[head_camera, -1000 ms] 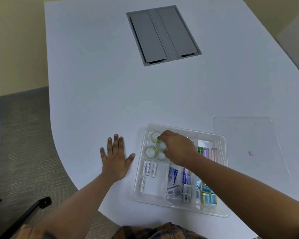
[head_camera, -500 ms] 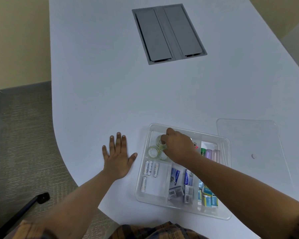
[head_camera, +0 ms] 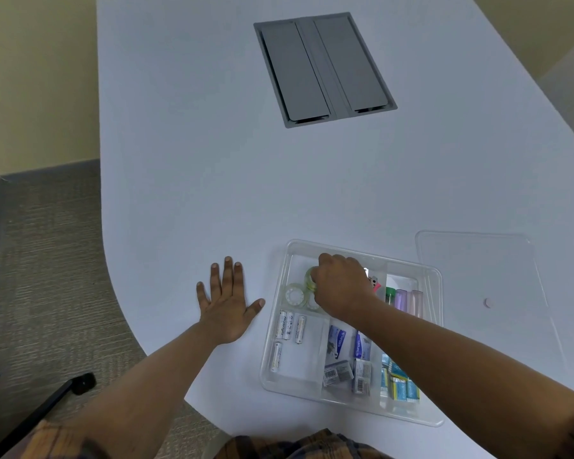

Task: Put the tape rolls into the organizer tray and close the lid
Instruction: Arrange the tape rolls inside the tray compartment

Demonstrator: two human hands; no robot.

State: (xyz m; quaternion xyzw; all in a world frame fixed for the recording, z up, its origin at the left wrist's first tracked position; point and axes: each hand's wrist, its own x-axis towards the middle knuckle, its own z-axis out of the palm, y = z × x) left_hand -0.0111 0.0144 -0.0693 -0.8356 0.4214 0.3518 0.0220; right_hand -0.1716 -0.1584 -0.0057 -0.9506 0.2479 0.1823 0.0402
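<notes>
A clear organizer tray [head_camera: 279,326] sits on the white table near me. Its far-left compartment holds clear tape rolls. One roll [head_camera: 295,294] lies flat there, and a second roll [head_camera: 309,279] stands on edge under my fingers. My right hand [head_camera: 342,286] reaches into that compartment, fingers closed around the upright roll; more rolls beneath it are partly hidden. My left hand [head_camera: 227,303] lies flat on the table left of the tray, fingers spread. The clear lid [head_camera: 484,279] lies on the table to the right of the tray.
Other tray compartments hold batteries [head_camera: 289,326], small boxes [head_camera: 345,372], blue packets [head_camera: 400,385] and coloured tubes [head_camera: 405,298]. A grey cable hatch [head_camera: 323,67] is set in the table farther off. The table's curved edge [head_camera: 120,293] runs at left, with carpet and a chair leg [head_camera: 47,405] below.
My right hand has shifted slightly within the tape compartment and tipped a roll up on edge. The left hand stays flat on the table.
</notes>
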